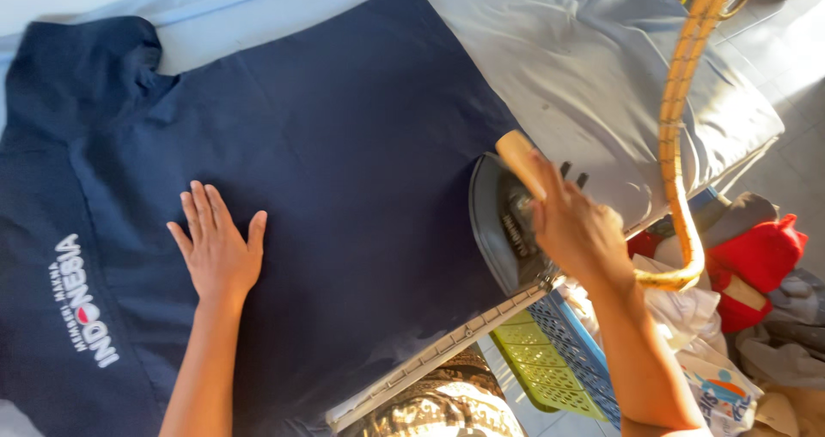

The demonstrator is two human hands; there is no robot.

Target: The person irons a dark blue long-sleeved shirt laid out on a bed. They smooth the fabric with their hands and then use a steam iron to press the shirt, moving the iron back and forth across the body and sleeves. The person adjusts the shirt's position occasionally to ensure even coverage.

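We find a dark navy shirt [344, 145] spread flat over a padded ironing board [601, 59] with a pale blue cover. Our left hand [219, 248] lies flat on the shirt, fingers apart and gripping nothing. Our right hand [576, 231] is clamped on the pale handle of an iron [503, 226], which sits at the shirt's right edge, near the board's front rim. A braided yellow cord [679, 102] loops down just beside that hand. Below the board stand two slotted plastic baskets, one blue [576, 351] and one lime green [541, 364]; we cannot tell what they hold. To the right lies a heap of clothes [756, 265], red and white pieces among them, outside the baskets
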